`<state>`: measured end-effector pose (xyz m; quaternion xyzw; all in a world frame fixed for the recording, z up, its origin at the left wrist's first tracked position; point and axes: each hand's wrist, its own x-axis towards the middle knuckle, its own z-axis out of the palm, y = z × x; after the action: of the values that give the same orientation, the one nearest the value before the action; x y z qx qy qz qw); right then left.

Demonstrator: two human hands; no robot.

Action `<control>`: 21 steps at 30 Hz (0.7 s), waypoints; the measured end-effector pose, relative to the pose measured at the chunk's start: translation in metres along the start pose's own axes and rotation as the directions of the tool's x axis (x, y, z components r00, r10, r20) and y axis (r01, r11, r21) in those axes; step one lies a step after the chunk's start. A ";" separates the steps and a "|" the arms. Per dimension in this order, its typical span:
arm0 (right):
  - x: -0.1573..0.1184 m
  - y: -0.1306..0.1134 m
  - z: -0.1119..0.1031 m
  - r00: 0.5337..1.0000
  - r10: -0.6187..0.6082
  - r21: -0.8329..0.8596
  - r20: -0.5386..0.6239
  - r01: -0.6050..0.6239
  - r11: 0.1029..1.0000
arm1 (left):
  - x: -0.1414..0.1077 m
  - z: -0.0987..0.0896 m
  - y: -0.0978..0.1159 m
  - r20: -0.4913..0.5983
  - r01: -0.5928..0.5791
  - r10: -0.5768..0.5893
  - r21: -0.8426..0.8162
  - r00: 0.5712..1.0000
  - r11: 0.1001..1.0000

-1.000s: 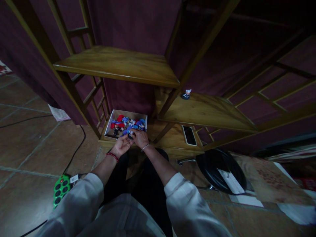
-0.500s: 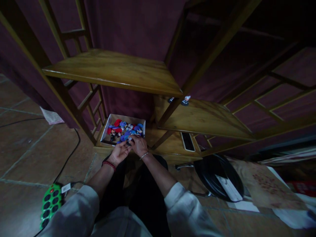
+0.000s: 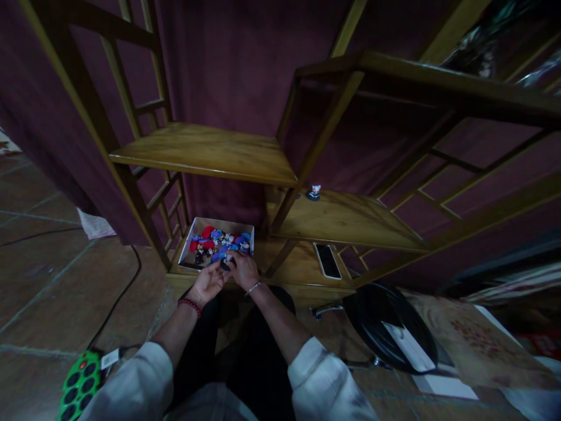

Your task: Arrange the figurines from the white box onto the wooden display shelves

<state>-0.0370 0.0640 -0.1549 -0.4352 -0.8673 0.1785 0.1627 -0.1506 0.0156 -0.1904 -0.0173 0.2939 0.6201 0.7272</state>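
Note:
A shallow cardboard box (image 3: 186,258) on the bottom shelf holds several small red, blue and purple figures. At its front edge, a small figure on a dark base (image 3: 227,261) is between my two hands. My right hand (image 3: 243,269) grips it from above with its fingers bent round it. From the lower left my left hand (image 3: 209,284), palm up, touches the base with its fingertips pressed together. Fine finger contact is small and dim.
A small white-haired figure (image 3: 314,192) stands on the middle shelf (image 3: 350,222). Below lies a phone (image 3: 327,261). A black round stool (image 3: 390,327) stands at right, a green power strip (image 3: 79,383) lies on the floor at left. Wooden uprights frame the shelves.
The view has tilted up, showing more of the shelves and the standing figure. Both hands remain together on the small figure, with little movement relative to the box.

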 end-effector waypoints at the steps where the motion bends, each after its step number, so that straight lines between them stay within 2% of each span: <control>1: -0.002 -0.001 -0.001 1.000 0.000 0.002 -0.001 0.000 1.000 | -0.001 0.000 0.000 0.007 0.006 -0.006 0.009 1.000 1.000; 4: -0.006 -0.004 -0.005 1.000 0.017 -0.006 0.004 -0.017 1.000 | -0.004 0.000 -0.001 0.003 0.016 -0.016 0.036 1.000 0.999; 13: -0.023 0.000 -0.008 0.998 0.063 -0.025 0.027 -0.062 0.998 | -0.010 0.005 -0.018 -0.108 -0.005 0.018 0.117 0.994 0.993; 21: -0.030 -0.006 -0.023 0.996 0.094 -0.006 0.001 -0.094 0.996 | -0.019 0.021 -0.020 -0.124 -0.019 0.040 0.166 0.991 0.986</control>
<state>-0.0137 0.0402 -0.1361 -0.4761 -0.8464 0.1837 0.1521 -0.1247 0.0023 -0.1720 0.0077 0.3899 0.6020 0.6967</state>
